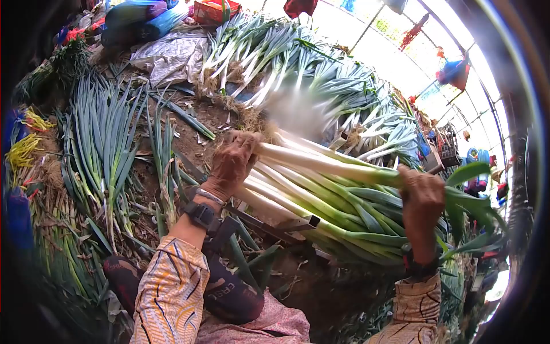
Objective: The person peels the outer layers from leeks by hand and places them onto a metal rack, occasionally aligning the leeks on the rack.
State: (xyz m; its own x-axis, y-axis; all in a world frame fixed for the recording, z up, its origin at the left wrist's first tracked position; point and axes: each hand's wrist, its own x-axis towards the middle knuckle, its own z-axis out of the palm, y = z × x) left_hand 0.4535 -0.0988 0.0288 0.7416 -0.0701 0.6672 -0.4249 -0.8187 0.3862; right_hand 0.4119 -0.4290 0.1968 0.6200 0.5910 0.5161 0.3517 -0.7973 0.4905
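Observation:
My left hand (234,157) is closed around the white root end of a thick leek (326,163). Further right, my right hand (423,198) grips the same leek where its green leaves begin. The leek lies nearly level across the view, just above a pile of leeks (338,212) with white ends to the left and green leaves to the right. That pile rests on a dark metal frame (281,230).
Long rows of leeks (275,51) lie along the back. More leeks (103,137) cover the ground at left, beside yellow ties (24,150). A pale sack (172,54) and red basket (215,10) are at the back; a crate (447,146) stands at right.

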